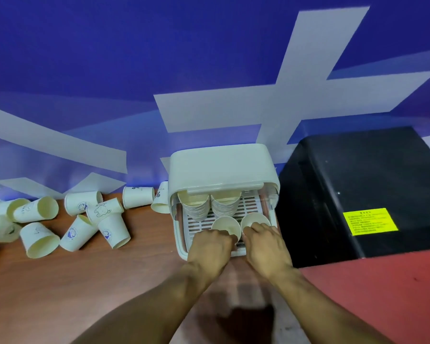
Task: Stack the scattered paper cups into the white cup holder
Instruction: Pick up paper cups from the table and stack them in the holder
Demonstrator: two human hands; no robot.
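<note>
The white cup holder (pixel 221 167) stands at the table's back with its front open over a slatted tray. Two stacks of paper cups (pixel 210 204) lean side by side inside it. My left hand (pixel 211 247) grips a paper cup (pixel 225 225) at the tray's front, mouth facing me. My right hand (pixel 266 247) grips a second cup (pixel 255 219) just to the right of it. Both cups sit in front of the two stacks. Several loose paper cups (pixel 72 219) lie scattered on the table to the left.
A black box (pixel 358 189) with a yellow label stands close to the holder's right side. A blue and white wall runs behind. One cup (pixel 160 198) leans against the holder's left wall. The brown table (pixel 85 281) turns red on the right.
</note>
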